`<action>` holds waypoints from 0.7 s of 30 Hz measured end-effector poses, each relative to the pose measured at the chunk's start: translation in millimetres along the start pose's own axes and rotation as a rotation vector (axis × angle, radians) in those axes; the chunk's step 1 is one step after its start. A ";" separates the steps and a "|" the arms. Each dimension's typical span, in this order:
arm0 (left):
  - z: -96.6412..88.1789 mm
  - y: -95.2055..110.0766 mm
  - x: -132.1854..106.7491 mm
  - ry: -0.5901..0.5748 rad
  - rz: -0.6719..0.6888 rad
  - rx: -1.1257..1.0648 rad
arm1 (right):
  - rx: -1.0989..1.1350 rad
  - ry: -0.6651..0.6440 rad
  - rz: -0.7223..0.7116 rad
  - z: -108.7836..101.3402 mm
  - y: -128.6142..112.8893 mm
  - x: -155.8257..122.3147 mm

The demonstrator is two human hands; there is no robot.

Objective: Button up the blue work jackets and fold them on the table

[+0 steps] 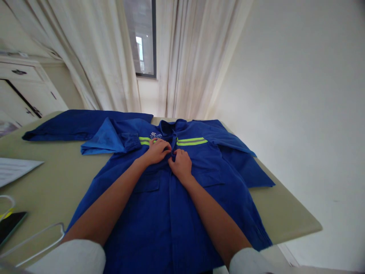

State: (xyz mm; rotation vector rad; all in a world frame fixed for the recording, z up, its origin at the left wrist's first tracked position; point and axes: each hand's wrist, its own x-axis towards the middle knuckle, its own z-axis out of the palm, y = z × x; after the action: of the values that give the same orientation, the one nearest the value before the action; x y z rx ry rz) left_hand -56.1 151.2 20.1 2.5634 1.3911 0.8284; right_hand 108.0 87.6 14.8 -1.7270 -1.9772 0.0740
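Note:
A blue work jacket (pixel 151 224) lies spread on the table, front up, its collar (pixel 182 123) at the far end. Yellow-green reflective stripes (pixel 192 141) cross its chest, and a small white logo sits above the left-hand stripe. At chest height, my left hand (pixel 157 151) pinches one edge of the front opening. Close beside it, my right hand (pixel 181 164) has its fingers closed on the same placket (pixel 172 146). The fingertips of both hands nearly meet there. Whether a button is between them is too small to tell.
More folded dark blue cloth (pixel 76 123) lies at the table's far left. Along the left are a paper sheet (pixel 15 169), a dark phone-like device (pixel 11 226) and a white cable (pixel 42 232). The beige table (pixel 293 217) ends near a white wall on the right; curtains hang behind.

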 end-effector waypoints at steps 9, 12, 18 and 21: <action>-19.1 6.6 -0.1 -0.062 0.046 0.064 | 0.508 0.068 -0.003 8.6 26.6 12.9; -23.9 14.9 -0.3 -0.063 0.103 0.088 | 0.651 0.084 0.065 12.4 29.5 14.1; -34.8 26.6 0.2 -0.103 0.294 0.174 | 0.652 0.245 0.053 16.3 26.7 11.8; -40.1 30.6 1.1 -0.097 0.355 0.222 | 0.640 0.231 0.022 15.4 26.4 11.0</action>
State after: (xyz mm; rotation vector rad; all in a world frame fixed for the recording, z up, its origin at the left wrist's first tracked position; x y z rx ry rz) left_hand -53.3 128.3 64.9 3.0320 1.0697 0.6068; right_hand 125.2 107.4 -4.5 -1.2706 -1.5372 0.4430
